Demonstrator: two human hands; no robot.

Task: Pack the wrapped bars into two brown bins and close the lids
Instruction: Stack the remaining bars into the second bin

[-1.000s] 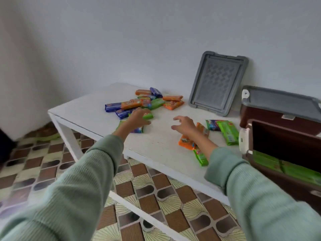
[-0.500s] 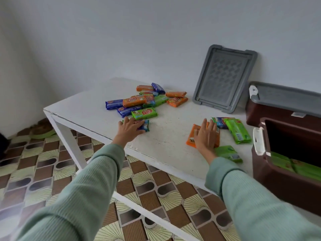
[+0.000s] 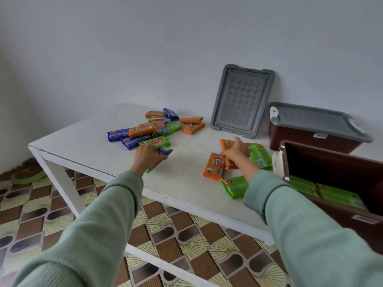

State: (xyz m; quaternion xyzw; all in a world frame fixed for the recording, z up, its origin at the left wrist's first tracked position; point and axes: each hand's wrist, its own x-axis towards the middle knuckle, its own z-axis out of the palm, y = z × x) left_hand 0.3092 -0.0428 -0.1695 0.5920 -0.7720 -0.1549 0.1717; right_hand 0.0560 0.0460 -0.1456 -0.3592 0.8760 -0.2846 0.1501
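Orange bar (image 3: 227, 145) sits gripped in your right hand (image 3: 236, 153) at centre right; your left hand (image 3: 148, 156) closes on what looks like a blue bar (image 3: 165, 151). You're gathering: next, carry both to the open bin (image 3: 331, 162) at right. The far pile (image 3: 153, 129), loose lid (image 3: 242, 100) and lidded bin (image 3: 310, 129) stand clear.

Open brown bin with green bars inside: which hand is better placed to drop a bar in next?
Right hand: it grips an orange wrapped bar beside the open brown bin.
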